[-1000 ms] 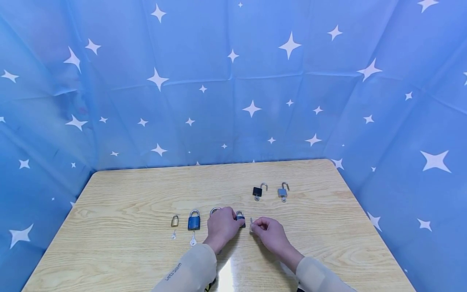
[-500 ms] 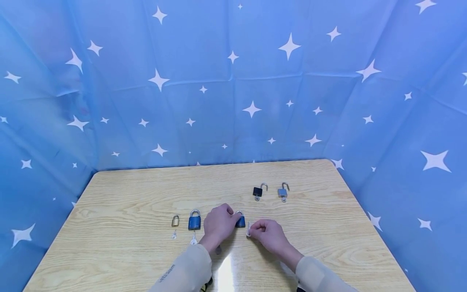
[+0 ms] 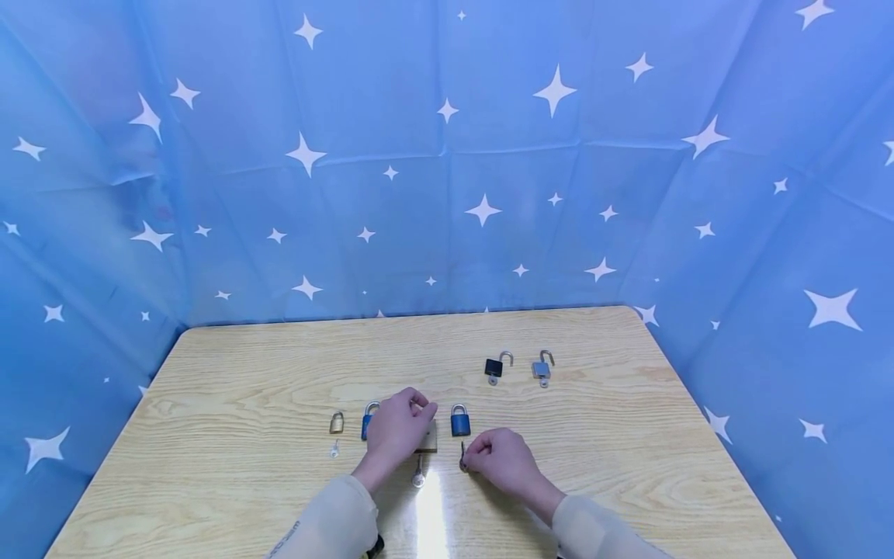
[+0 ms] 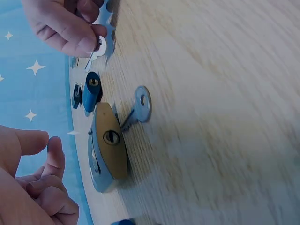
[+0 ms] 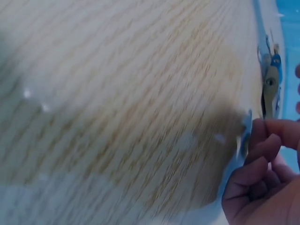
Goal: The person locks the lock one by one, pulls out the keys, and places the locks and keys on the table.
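Held key [image 3: 462, 456]: pinched in the right grip, blade pointing away from the person, its tip just short of the small blue padlock and apart from it; whether it touches the counter I cannot tell.
Small brass padlock [image 3: 337, 422]: left of the left grip and apart from it, shackle seated.
Small key [image 3: 334, 449]: left of the left grip, just on the near side of the small brass padlock.
Large blue padlock [image 3: 366, 428]: just left of the left grip, partly hidden behind it.
Left grip [image 3: 396, 428]: fingers bent, thumb and forefinger a little apart, nothing between them.
Large brass padlock [image 3: 429, 440]: just right of the left grip, clear of it in the left wrist view, keyhole facing the person.
Loose key [image 3: 418, 477]: right of the left grip, near the large brass padlock, blade towards it.
Small blue padlock [image 3: 460, 422]: between the two grips, just beyond the right one's fingertips, shackle seated.
Black padlock [image 3: 493, 367]: well beyond the right grip, shackle swung out, a key head at its near edge.
Right grip [image 3: 504, 463]: thumb and forefinger clamped on the held key's head.
Silver padlock [image 3: 541, 369]: beyond and right of the right grip, shackle swung out likewise.
Counter [image 3: 663, 481]: wood-grained, beneath both grips.
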`<state>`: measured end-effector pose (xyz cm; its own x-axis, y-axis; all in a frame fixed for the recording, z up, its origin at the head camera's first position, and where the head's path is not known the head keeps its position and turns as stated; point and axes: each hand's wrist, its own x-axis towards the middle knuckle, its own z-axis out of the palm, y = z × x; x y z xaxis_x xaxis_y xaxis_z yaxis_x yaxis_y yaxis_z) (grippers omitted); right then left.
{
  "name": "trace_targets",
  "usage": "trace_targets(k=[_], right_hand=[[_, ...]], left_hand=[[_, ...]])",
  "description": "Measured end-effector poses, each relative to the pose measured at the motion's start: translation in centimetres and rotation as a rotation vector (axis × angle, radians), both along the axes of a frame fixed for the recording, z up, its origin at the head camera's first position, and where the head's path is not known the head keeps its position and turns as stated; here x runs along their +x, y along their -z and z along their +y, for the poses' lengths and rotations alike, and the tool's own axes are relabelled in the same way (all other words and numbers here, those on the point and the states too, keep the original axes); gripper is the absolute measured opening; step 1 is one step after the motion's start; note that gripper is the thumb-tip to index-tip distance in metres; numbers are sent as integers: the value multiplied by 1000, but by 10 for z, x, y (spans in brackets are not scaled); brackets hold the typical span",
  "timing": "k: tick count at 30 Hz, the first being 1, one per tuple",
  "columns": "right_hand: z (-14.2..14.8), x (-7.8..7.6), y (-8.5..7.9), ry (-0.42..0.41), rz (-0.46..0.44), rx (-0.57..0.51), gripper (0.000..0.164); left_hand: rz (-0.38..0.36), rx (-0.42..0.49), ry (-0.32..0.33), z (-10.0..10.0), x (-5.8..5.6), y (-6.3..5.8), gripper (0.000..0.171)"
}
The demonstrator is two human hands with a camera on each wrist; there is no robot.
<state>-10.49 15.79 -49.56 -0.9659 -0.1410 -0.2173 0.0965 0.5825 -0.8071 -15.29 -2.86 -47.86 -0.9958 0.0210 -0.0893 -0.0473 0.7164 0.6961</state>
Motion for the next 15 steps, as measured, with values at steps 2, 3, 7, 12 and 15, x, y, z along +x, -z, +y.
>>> trace_targets(k=[2,3,7,12,15], right_hand=[[-3,1,-1,-1,23,56,6],[-4,1,-2,-4,36,86,7],[-7,1,-5,-6,55,182,13],[-11,0,-9,1,45,229,20],[-12,0,-10,2,58,250,17]], left_hand=[[-1,-4,-9,-3,1,0,16],[-2,-5,-14,-4,1,1,16],[-2,-4,-22,-6,1,2,16],[2,-3,-13,-8,2,4,16],[1,-2,-8,-8,3,7,17]])
